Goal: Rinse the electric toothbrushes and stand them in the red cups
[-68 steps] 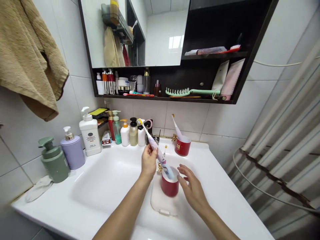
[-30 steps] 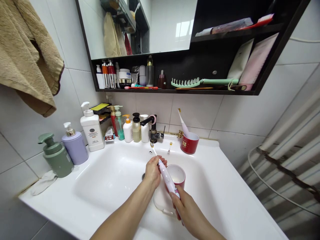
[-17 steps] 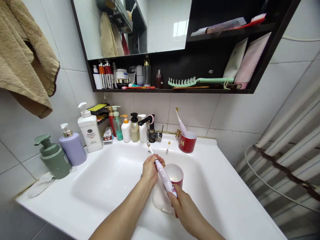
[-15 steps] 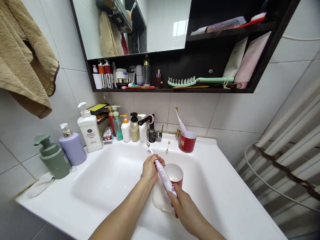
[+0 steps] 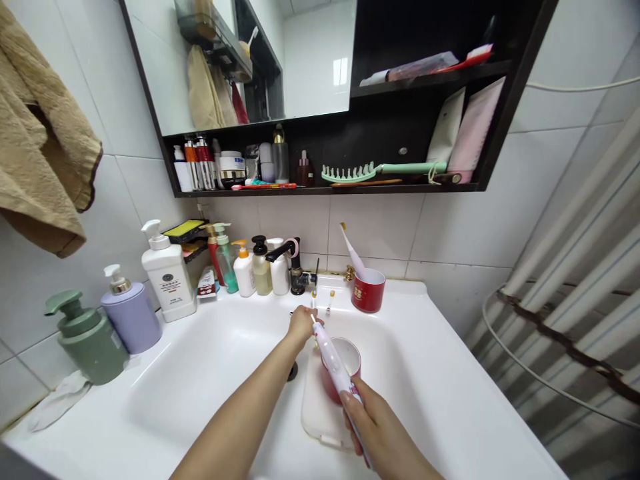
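Note:
My right hand (image 5: 373, 423) is closed around a pale pink electric toothbrush handle (image 5: 333, 357), which slants up and away over the sink. A thin bare shaft shows at its tip. My left hand (image 5: 301, 325) reaches to the back of the sink, its fingers pinched at the base of a toothbrush head (image 5: 313, 297). Close beside it, a second toothbrush head (image 5: 330, 301) rests on the back rim. Under the handle, a red cup (image 5: 345, 353) stands on a white tray (image 5: 320, 430) in the basin.
Behind the basin is a black faucet (image 5: 296, 267), with several pump bottles (image 5: 243, 273) to its left. Another red cup (image 5: 369, 293) on the right rim holds a pink toothbrush (image 5: 353, 252). A dark mirrored cabinet (image 5: 330, 192) hangs above.
The brush head is off the handle; my left hand has carried it to the back rim beside the other head. My right hand has stayed around the handle. The view has shifted slightly.

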Action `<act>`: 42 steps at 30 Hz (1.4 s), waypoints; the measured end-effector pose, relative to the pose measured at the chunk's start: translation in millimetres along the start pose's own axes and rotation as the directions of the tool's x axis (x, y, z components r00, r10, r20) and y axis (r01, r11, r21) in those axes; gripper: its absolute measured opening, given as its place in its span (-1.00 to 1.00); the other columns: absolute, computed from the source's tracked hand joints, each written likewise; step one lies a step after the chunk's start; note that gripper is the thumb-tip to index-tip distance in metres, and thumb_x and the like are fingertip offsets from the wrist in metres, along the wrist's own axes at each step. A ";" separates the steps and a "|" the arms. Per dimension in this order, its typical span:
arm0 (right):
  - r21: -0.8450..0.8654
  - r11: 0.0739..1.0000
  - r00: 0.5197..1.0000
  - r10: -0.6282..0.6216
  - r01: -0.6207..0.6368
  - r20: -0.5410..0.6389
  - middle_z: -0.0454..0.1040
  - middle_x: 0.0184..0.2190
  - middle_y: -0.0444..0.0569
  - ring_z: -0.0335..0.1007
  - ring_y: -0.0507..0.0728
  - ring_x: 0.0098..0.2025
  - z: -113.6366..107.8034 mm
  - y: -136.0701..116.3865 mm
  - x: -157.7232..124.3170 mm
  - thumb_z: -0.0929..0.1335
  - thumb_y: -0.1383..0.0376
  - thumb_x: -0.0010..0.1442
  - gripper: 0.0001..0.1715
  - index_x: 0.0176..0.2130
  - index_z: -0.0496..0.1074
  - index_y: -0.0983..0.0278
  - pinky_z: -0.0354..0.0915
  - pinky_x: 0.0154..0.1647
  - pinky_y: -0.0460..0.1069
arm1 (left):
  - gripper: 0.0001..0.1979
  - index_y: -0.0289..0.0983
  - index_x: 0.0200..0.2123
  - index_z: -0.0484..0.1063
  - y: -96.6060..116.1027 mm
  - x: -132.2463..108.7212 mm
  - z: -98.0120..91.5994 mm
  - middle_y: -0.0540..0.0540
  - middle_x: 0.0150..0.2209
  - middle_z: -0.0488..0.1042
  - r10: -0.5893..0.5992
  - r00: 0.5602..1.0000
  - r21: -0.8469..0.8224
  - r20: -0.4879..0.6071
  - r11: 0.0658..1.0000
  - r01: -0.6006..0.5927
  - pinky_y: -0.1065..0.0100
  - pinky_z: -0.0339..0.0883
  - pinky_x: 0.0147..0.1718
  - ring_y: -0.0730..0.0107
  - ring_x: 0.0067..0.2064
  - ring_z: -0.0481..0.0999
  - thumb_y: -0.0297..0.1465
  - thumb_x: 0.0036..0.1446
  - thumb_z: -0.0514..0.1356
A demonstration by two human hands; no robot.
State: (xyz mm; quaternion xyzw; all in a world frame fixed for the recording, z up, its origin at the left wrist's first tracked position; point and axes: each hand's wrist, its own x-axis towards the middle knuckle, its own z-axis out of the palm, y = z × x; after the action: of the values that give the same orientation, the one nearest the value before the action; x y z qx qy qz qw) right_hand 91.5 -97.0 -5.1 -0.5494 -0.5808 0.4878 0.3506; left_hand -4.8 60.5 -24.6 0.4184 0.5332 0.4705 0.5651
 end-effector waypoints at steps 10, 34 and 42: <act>-0.029 0.999 0.996 -0.039 0.037 -0.075 0.15 -0.68 -0.19 0.06 -0.08 -0.70 -1.0 15.5 12.0 0.09 0.05 -0.04 -0.63 -0.41 0.14 0.30 0.03 -0.71 -0.17 | -0.82 -0.25 -0.71 0.10 9.5 52.5 26.3 0.02 -0.83 0.21 0.120 0.992 0.436 -0.024 0.895 -0.098 0.40 0.10 -0.58 0.37 -0.65 0.32 -0.40 -0.18 0.05; 0.237 0.971 0.999 0.031 -0.038 0.033 0.11 -0.70 -0.27 -0.04 -0.16 -0.82 8.7 13.9 5.1 0.10 0.01 -0.08 -0.63 -0.49 0.05 0.28 -0.10 -0.84 -0.20 | -0.92 -0.34 -0.61 0.21 26.1 -46.9 -10.0 0.00 -0.68 0.29 -0.048 0.991 -0.260 0.127 0.962 0.080 0.44 0.24 -0.54 0.53 -0.60 0.34 -0.47 -0.13 0.05; 0.315 0.944 0.994 0.088 -0.104 0.066 0.13 -0.73 -0.26 -0.02 -0.16 -0.83 21.0 16.0 2.3 0.14 0.00 -0.11 -0.61 -0.55 0.06 0.29 -0.10 -0.84 -0.20 | -0.91 -0.36 -0.59 0.19 31.4 -66.8 -23.4 -0.02 -0.67 0.33 -0.177 0.967 -0.557 0.186 0.791 0.252 0.45 0.27 -0.57 0.48 -0.59 0.38 -0.47 -0.14 0.08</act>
State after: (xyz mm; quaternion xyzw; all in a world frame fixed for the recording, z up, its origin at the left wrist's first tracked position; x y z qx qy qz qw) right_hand 76.1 -99.8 -26.5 -0.5009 -0.4761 0.6051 0.3954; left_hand -30.1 1.0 18.0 0.1928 0.3738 0.5154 0.7466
